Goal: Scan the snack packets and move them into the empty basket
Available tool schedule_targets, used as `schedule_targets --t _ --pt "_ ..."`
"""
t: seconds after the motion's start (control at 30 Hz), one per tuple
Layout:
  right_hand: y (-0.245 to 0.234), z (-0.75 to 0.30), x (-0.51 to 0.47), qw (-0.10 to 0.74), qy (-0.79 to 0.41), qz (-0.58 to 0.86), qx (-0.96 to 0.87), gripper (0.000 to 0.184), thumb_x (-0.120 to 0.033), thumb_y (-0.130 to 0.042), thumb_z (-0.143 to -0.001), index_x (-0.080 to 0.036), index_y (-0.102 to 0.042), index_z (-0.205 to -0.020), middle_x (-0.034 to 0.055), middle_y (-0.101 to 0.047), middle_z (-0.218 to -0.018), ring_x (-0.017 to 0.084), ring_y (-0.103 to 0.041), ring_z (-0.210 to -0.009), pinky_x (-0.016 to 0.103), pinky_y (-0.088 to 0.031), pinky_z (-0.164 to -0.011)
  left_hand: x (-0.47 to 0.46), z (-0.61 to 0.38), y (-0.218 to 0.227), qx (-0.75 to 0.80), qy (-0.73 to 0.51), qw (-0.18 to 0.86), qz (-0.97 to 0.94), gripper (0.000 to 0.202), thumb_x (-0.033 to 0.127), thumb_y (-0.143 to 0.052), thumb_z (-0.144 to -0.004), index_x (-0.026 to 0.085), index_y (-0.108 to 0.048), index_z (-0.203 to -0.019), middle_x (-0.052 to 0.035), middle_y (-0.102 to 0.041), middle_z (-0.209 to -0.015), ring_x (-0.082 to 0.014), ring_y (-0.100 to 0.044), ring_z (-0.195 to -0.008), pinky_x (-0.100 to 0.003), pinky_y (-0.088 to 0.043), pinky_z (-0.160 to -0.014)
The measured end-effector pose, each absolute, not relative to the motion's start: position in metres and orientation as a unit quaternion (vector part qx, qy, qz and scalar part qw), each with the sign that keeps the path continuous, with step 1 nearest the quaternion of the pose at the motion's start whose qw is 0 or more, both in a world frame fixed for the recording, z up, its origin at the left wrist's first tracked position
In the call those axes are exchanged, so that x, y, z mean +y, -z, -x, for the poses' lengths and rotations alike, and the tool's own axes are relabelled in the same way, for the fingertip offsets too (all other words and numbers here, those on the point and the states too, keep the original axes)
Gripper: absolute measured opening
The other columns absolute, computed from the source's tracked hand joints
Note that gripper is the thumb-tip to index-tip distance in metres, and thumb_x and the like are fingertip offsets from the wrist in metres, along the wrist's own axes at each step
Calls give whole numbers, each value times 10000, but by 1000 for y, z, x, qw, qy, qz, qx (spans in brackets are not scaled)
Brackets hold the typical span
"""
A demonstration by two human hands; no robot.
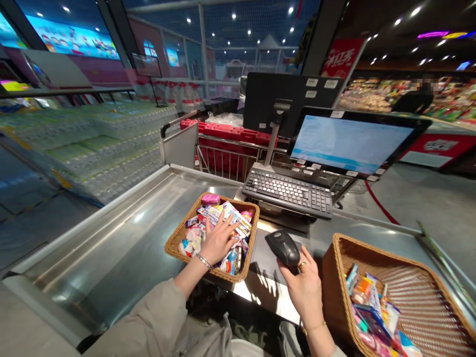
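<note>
My left hand [219, 238] lies spread, palm down, over packaged sweets in a shallow wicker basket [171, 244] on the metal counter. Under its fingers is a white and blue packet [238, 218]; whether it is pinched I cannot see. A pink package [210, 199] rests at the basket's back corner. My right hand [305, 280] is closed around the handle of a black barcode scanner [282, 245], held above the counter between two baskets. Right of that hand stands a deeper wicker basket [330, 270], with several packaged goods [372, 302] at its near left side.
A keyboard [286, 188] sits behind the scanner, below a lit monitor [349, 141]. The steel counter [137, 223] has a raised rim at left. Beyond it are a shopping cart [223, 153] and stacked bottled drinks [92, 134]. Another person [414, 101] stands far right.
</note>
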State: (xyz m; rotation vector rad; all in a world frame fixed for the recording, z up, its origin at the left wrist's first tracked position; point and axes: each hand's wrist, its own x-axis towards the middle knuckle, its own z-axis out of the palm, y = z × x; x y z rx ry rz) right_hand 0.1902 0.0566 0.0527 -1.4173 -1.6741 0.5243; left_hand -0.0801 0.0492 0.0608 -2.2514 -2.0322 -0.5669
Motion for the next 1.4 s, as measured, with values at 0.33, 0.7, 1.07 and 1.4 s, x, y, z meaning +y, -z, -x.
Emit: schedule_targets --t 0.33,0.7,1.07,1.4 --pt "-51 -166 51 394 -257 545 -694 302 -419 -631 -721 -188 -719 -894 122 -683 -1124 317 -426 -1314 494 -383 -1055 23 86 -41 -718 155 17 678 503 436 -656 -813 302 -554 -1287 -85 -373 -1529 -370 -227 -1444 -732 6 -1099" --pt "-40 -162 50 378 -273 535 -704 314 -418 -638 -725 -184 -717 -919 113 -693 -1110 307 -411 -1320 497 -357 -1070 26 67 -28 -736 107 26 668 320 484 -746 -708 260 -728 -936 -84 -475 -1464 -394 -200 -1447 -721 28 -1111" --pt "-42 -166 47 378 -282 533 -702 298 -402 -644 -727 -191 -719 -924 104 -686 -1130 308 -398 -1331 496 -351 -1077 23 69 -35 -738 126 21 662 119 215 -619 -785 232 -729 -741 -58 -593 -1353 -375 -279 -1424 -688 108 -1121" --pt "-44 -166 45 385 -284 530 -700 309 -401 -641 -732 -194 -720 -947 106 -685 -1140 312 -397 -1336 507 -357 -1079 9 93 -52 -749 141 15 648 213 240 -534 -880 250 -720 -776 -24 -553 -1395 -350 -308 -1417 -731 41 -1101"
